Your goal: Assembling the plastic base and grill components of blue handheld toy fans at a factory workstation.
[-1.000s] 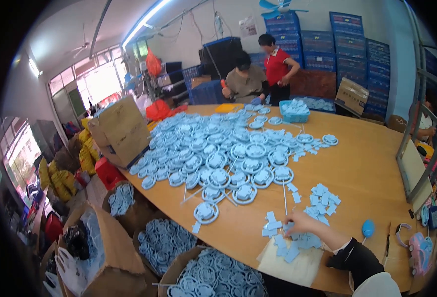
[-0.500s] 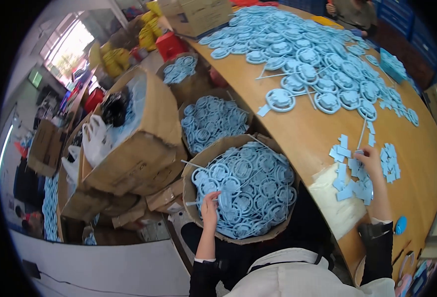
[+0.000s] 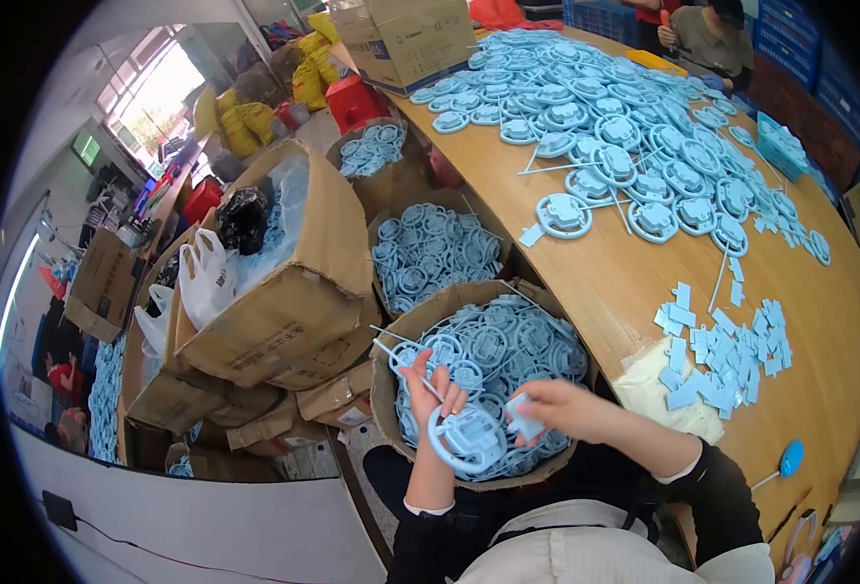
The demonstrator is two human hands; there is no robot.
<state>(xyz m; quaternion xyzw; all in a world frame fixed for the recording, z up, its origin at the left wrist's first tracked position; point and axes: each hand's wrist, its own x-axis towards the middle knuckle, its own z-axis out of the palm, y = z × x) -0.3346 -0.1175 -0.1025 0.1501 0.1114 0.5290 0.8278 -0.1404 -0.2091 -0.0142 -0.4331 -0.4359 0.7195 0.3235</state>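
My left hand grips a round light-blue plastic part with a thin stick, tilted above a carton full of similar parts. Close to its right side, my right hand pinches a small flat light-blue plastic piece. A small gap seems to separate the piece from the round part. More flat blue pieces lie scattered on the wooden table to the right, some over a white sheet.
A large heap of round blue parts covers the table's far half. Other cartons stand at the left, one with plastic bags. A blue lollipop-shaped item lies near the table's right side. Another person sits across the table.
My left hand has lifted a round part from the carton. My right hand has come from the table pieces across to it, carrying a small flat piece. The view has shifted slightly.
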